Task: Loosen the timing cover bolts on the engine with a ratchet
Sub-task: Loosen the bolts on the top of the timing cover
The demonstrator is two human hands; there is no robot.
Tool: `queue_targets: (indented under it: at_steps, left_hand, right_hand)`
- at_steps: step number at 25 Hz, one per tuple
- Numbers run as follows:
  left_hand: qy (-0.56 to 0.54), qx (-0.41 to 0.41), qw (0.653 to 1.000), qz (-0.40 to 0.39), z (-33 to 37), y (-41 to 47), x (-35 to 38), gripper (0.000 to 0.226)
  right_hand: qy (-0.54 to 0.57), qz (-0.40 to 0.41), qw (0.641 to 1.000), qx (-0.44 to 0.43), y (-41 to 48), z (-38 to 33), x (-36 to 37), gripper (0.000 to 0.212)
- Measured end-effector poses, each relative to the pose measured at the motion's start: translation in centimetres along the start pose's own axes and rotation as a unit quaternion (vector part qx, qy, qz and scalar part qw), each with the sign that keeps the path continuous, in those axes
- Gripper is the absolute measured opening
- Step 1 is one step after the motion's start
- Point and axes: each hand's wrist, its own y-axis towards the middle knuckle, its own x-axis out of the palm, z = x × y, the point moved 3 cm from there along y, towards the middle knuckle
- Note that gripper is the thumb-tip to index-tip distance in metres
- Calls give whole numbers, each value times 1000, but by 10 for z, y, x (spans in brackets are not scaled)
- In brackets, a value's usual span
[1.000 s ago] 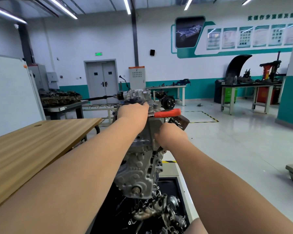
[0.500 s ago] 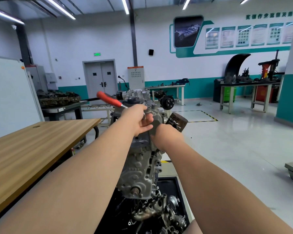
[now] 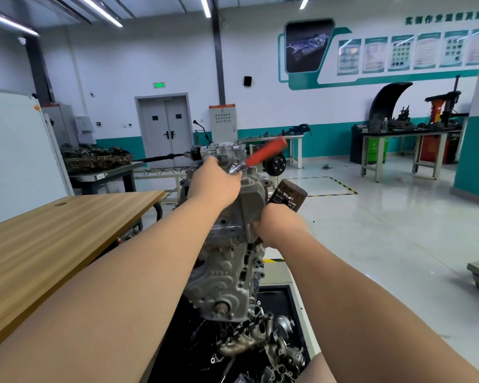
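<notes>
In the middle of a big workshop, a grey metal engine (image 3: 230, 272) stands upright in front of the person. Both bare arms reach out to it. The left hand (image 3: 215, 183) is at the top of the engine, and its fingers are curled round the shiny metal end of the ratchet (image 3: 263, 153). The red handle of the ratchet sticks out past the hand and points up and to the right. The working end of the tool is hidden under the hand, so the bolt cannot be seen. The right hand (image 3: 280, 223) is against the right side of the engine, just under a dark round oil filter (image 3: 288, 196). Its thumb touches the metal, but its fingers are hidden behind the edge, so I cannot tell if it grips or only leans. A wooden desk (image 3: 53, 239) stands just to the left of the engine. Below the engine sits a black tray (image 3: 296, 305) with a pile of loose metal parts (image 3: 260, 341) in it.
</notes>
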Motion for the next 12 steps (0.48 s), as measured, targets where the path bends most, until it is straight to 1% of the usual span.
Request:
queue_targets:
  at_steps: [1, 2, 3, 4, 5, 6, 7, 8, 9, 10, 11, 12]
  left_hand:
    - [-181, -104, 978, -11, -4, 2, 0, 38]
    - [-348, -212, 913, -36, -7, 2, 2, 32]
    - [-474, -292, 828, -64, -7, 1, 4, 29]
    - [-557, -331, 757, -83, -8, 2, 5, 29]
    - [-595, -337, 723, -99, -8, 3, 6, 29]
    - [-590, -321, 731, -117, -8, 4, 6, 29]
    - [-553, -298, 768, -129, -7, 4, 6, 26]
    - [-487, -268, 821, -128, -6, 3, 5, 22]
    - [-382, -226, 890, -108, -5, 2, 4, 19]
    - [-231, -155, 957, -77, -3, 2, 1, 16]
    - [-46, -63, 996, -50, 2, 2, -2, 15]
    - [139, 28, 989, -28, 7, 0, -3, 20]
  right_hand:
    - [-1, 3, 1000, -2, 0, -1, 1, 21]
    - [-5, 5, 1000, -6, 1, -2, 2, 21]
    - [-10, 6, 1000, -10, 1, -3, 3, 21]
    - [-14, 5, 1000, -12, 2, -3, 4, 21]
    - [-16, 4, 1000, -14, 2, -4, 6, 20]
    - [-17, 2, 1000, -15, 2, -3, 7, 18]
    - [-19, 3, 1000, -16, 2, -3, 8, 17]
    - [-21, 5, 1000, -16, 2, -1, 9, 18]
    - [-21, 8, 1000, -14, 2, 0, 9, 21]
    - [-22, 9, 1000, -10, 2, 2, 10, 23]
    - [-23, 9, 1000, -4, 2, 3, 10, 24]
    - [-24, 8, 1000, 1, 1, 4, 11, 25]
